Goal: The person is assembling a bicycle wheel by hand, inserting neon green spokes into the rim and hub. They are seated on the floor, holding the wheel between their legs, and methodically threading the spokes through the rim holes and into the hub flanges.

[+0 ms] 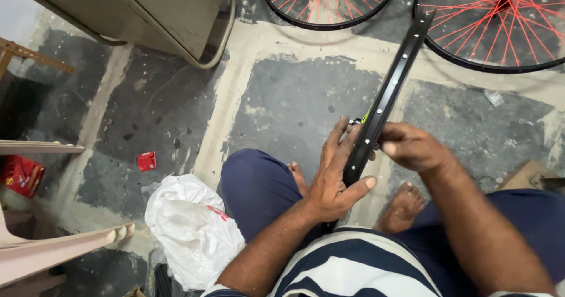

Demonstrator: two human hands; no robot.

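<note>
Rim, black and narrow with a row of small holes along its inner face, runs edge-on from the person's lap up and away toward the top right of the view, its far end lying just in front of the finished wheels. Beneath it spreads the floor, dark grey slabs with wide pale joints. Along the top stand black wheels with red spokes, the nearest one at the right, and one more among them shows yellow-green spokes. At the top left is a tilted grey-green metal cabinet, and at the lower left pale plastic chair parts. A crumpled white plastic bag lies beside the person's left knee. The left hand lies flat along the rim's left side, fingers stretched together up it and the thumb hooked round its near edge, so the rim is clamped between them. The right hand is closed on the rim from the other side, fingertips pinched at one of the holes. A small red box sits alone on the floor, well apart.
</note>
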